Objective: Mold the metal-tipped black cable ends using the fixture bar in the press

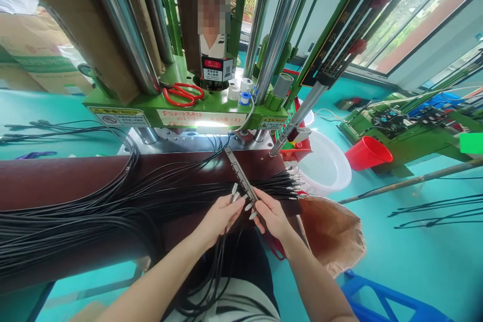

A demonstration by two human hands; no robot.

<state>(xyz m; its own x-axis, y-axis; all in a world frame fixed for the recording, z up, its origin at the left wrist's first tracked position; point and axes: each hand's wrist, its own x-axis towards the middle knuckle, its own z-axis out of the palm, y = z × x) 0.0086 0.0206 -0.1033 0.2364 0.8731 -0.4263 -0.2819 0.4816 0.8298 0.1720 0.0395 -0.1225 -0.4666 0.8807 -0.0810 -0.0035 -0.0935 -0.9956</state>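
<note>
Right at the near edge of the dark brown surface [56,181], both hands meet over a narrow metal bar [240,175] that lies slanted across a thick bundle of black cables [113,206]. The left hand [221,216] is closed around a few cables that hang down off the near edge towards the lap, its fingertips [237,202] touching the small metal plugs [234,191] beside the bar. The right hand [273,216] is pinched shut on the bar's near end, with one plug sticking out under the thumb. The bundle runs along the surface from the left edge to the right edge, where its metal-tipped ends [292,183] fan out.

Behind the far edge stands a green machine [211,110] with red scissors [183,94] on its ledge. Past the right edge sit a white basin [332,171], a red cup [368,153] and a brown paper bag [332,234].
</note>
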